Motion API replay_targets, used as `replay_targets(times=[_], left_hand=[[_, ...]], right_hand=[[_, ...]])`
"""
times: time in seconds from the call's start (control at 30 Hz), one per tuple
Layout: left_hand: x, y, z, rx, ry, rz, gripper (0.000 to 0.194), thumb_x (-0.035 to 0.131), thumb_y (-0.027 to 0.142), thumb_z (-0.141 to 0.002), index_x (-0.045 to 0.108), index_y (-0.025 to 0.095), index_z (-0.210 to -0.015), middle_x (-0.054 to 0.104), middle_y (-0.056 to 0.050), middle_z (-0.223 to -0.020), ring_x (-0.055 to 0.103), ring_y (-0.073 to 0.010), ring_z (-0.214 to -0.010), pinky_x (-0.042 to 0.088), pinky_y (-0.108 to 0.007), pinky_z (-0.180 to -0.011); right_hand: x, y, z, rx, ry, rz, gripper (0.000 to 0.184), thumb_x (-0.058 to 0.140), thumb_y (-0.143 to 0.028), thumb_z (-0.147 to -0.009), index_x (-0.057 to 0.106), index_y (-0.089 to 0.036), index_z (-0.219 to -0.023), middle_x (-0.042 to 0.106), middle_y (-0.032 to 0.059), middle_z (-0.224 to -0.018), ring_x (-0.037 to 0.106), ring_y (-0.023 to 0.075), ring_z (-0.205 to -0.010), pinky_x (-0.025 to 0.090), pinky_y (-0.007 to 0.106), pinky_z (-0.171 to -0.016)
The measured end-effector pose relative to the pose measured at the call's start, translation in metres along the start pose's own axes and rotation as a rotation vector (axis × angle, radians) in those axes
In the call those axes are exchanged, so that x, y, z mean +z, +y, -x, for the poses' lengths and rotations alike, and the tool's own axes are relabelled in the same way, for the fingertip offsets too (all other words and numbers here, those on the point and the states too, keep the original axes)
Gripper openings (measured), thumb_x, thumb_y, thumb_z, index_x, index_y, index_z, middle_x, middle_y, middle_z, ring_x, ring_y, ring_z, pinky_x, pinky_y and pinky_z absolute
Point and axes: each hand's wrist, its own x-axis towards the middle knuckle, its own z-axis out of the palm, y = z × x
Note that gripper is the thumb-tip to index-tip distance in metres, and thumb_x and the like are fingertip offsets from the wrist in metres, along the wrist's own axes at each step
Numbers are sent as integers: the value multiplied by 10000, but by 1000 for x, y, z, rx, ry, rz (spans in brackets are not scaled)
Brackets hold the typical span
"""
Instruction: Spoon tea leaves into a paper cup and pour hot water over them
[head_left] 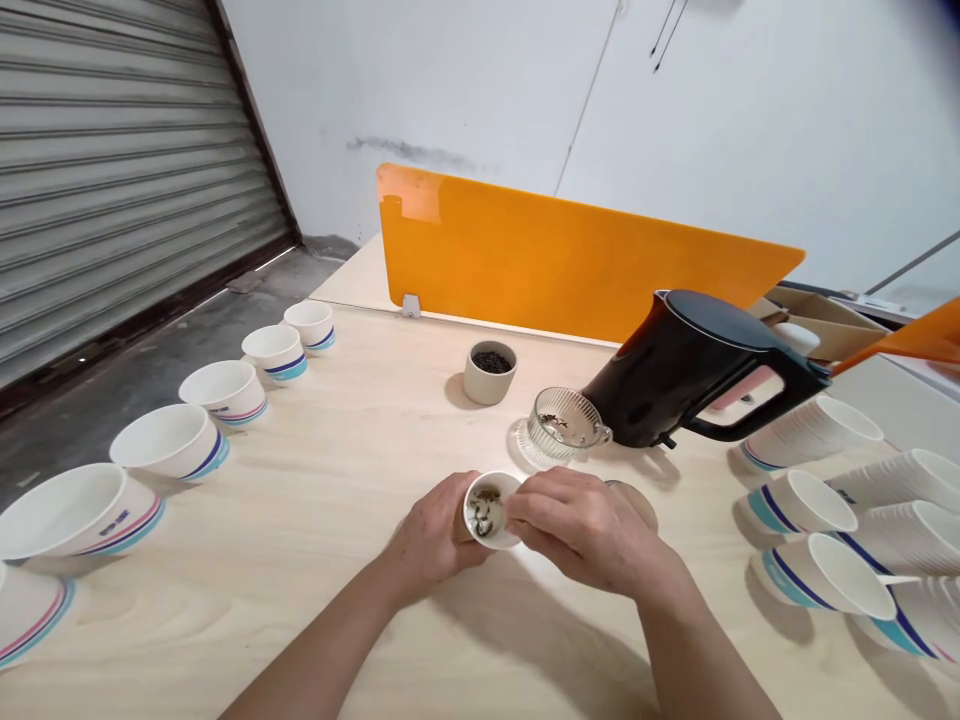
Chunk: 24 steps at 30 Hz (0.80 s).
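In front of me, my left hand [439, 535] is wrapped round the side of a small white cup [504, 482], tilted so that its inside shows. A few dark and brown tea leaves [484, 515] lie inside it. My right hand [581, 525] is closed, its fingertips bunched at the cup's right rim; whatever they hold is hidden. Just beyond stands a ribbed glass cup [566, 425] with some dried leaves in it. Farther back, a pale round pot [489, 388] is filled with dark loose tea. A round beige object [636, 503] shows partly behind my right hand.
A black electric kettle [637, 390] stands beyond the glass cup, its handle to the right. White paper bowls [169, 440] line the left edge. Stacked paper bowls [810, 435] crowd the right. An orange divider [555, 260] borders the table's back, near an open cardboard box [832, 325].
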Motion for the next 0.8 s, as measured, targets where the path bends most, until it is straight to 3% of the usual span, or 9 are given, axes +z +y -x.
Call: replay_targets(times=[0.23,0.37,0.47,0.6,0.8], left_hand=[[1,0,0,-40,-23,-22,533,753,284,-761,525,291,-1241,607,-4,-1183,595,-232,-1049,468,-327,-869],[1,3,-1,-17,-19,-13,525,749,254,-761,530,295,-1236,608,4,-1179,591,-222,-1047,458,-316,-880],[1,4,-1,-50,-44,5,537,753,259,-754,533,299,-1242,616,8,-1171,591,-224,-1045,459,-318,-879],[1,-1,-2,-117,-57,19,612,751,229,-717,515,287,-1278,623,2,-1209,595,-238,-1060,460,-333,-895],[0,0,-3,-145,-69,61,551,723,175,-696,554,288,-1208,656,24,-1133,612,-227,-984,465,-315,-825]], right_hand=[[5,4,1,-25,-53,-227,116,481,-194,-984,580,-182,-926,594,3,-750,496,111,-653,369,248,-611],[9,10,1,6,20,-114,145,450,-187,-997,570,-176,-917,588,13,-745,471,118,-654,366,262,-630],[8,10,2,41,-15,-46,189,431,-195,-999,559,-174,-861,565,3,-699,450,117,-622,349,269,-617],[11,8,2,46,-73,-123,200,446,-220,-994,555,-177,-832,576,-5,-698,468,112,-620,368,268,-648],[17,12,0,30,-18,-170,156,445,-173,-984,542,-177,-862,578,-14,-738,477,104,-653,382,256,-675]])
